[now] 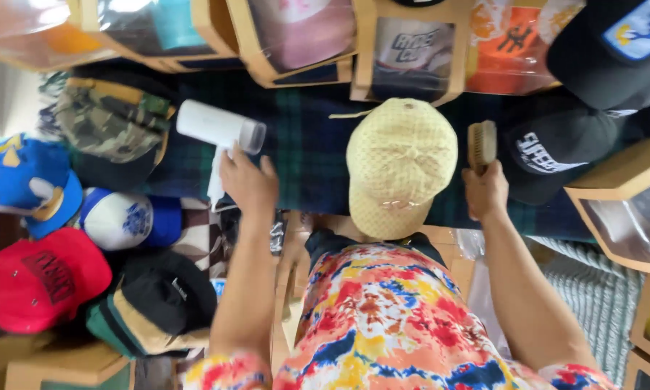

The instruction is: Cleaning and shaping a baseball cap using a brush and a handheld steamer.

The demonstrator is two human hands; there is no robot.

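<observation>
From the head camera, the only view I have, I look straight down over a bright tie-dye shirt [382, 318] to a dark green plaid cloth [307, 144] spread as a work surface. A yellow cap [400, 166] lies in the middle of it, crown up and brim toward me, squarely between both arms, which I judge keeps it within easy reach of either tool. My left hand [249, 184] is wrapped around the handle of a white handheld steamer [220, 130], whose barrel lies across the cloth to the left of the cap, apart from it. My right hand [486, 191] is closed on the handle of a wooden brush [481, 144], held upright just right of the cap, bristles hard to make out. Other caps ring the space: a camouflage cap [112, 123] far left, a red cap [40, 278] near left, a black cap [556, 152] beside the brush. Boxed caps in wooden display cases [411, 50] line the far edge.
</observation>
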